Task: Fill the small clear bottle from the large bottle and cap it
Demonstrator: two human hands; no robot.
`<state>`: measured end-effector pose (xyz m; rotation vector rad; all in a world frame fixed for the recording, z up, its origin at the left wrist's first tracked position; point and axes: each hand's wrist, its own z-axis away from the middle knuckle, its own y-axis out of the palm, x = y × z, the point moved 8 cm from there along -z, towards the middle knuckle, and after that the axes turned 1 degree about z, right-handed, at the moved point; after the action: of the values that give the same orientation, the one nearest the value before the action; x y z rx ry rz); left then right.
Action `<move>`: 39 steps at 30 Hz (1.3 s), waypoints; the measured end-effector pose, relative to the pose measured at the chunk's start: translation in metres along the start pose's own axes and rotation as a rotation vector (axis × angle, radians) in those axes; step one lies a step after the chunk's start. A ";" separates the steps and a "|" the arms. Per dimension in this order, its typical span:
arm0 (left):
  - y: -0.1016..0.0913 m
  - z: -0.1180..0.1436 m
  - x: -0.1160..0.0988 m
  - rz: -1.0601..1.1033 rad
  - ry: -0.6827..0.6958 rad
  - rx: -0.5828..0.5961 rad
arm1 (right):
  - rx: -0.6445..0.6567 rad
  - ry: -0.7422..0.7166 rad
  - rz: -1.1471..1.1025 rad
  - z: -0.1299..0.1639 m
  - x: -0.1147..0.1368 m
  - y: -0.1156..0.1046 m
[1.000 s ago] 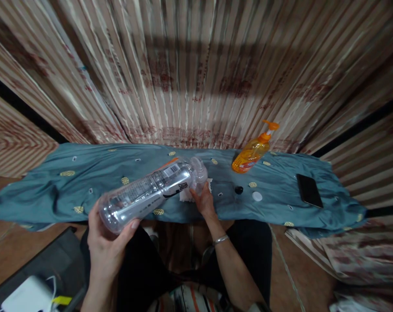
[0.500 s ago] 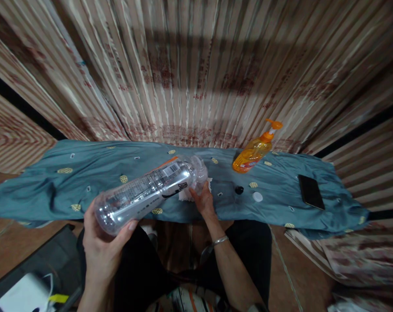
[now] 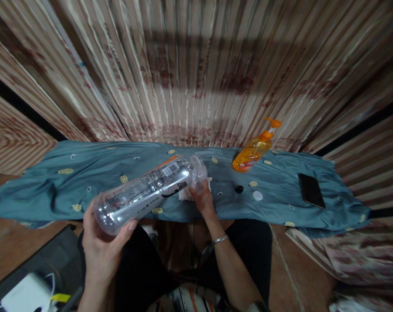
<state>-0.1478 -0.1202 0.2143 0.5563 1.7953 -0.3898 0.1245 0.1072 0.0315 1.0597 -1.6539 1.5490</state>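
Left hand [image 3: 100, 247] grips the clear bottle [image 3: 147, 193] by its base, tilted over the tabletop [image 3: 86, 173]; right hand [image 3: 203, 199] pinches white tissue [image 3: 185, 195] at its mouth. Risk: one-handed base grip slipping, bottle dropping.

Your left hand [image 3: 102, 247] cups the base of a clear plastic bottle [image 3: 147, 193], which lies tilted with its neck over the teal cloth [image 3: 86, 182] on the surface, while your right hand [image 3: 203, 201] grips it at the neck beside a white tissue [image 3: 185, 196]. Right of the bottle, a black cap [image 3: 238, 189] and a white cap [image 3: 257, 196] lie close together on the cloth. Farther right of the bottle stands an orange pump dispenser [image 3: 255, 149], and beyond it lies a dark phone [image 3: 310, 190].
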 end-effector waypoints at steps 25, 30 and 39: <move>0.001 0.000 -0.003 -0.036 -0.041 -0.024 | -0.009 -0.004 -0.024 0.001 0.003 -0.002; 0.000 0.001 0.000 -0.043 -0.062 -0.018 | -0.016 0.017 -0.015 0.001 0.006 -0.003; 0.000 0.001 -0.004 -0.026 -0.025 -0.013 | -0.025 -0.008 -0.009 0.001 0.006 -0.002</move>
<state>-0.1459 -0.1215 0.2174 0.5174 1.7816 -0.4010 0.1235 0.1056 0.0371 1.0600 -1.6670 1.5166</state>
